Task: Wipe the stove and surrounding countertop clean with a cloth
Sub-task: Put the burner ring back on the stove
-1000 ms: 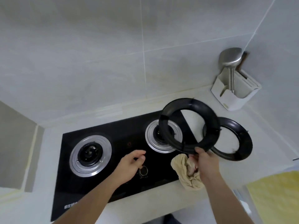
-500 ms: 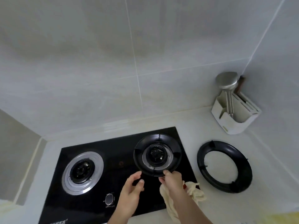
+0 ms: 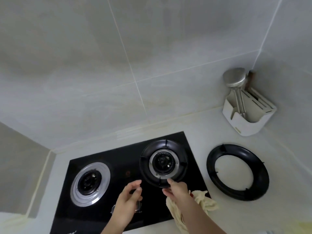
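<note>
A black glass stove (image 3: pixel 121 159) with two burners lies in the pale countertop (image 3: pixel 199 125). A black pan-support ring (image 3: pixel 148 168) sits around the right burner. My right hand (image 3: pixel 177 190) touches the ring's near edge with thumb and fingertips, while a cream cloth (image 3: pixel 204 200) hangs bunched under the same hand. My left hand (image 3: pixel 130 201) hovers over the stove's front knobs, fingers apart, holding nothing. The left burner (image 3: pixel 90 181) is bare, with only its silver plate showing.
A second black ring (image 3: pixel 238 173) lies flat on the countertop right of the stove. A white utensil holder (image 3: pixel 244 119) with a metal ladle stands in the back right corner. Tiled walls close in behind and at both sides.
My right hand carried the ring from mid-air over the counter down onto the right burner. The view tilted up toward the wall. My left hand stayed near the knobs.
</note>
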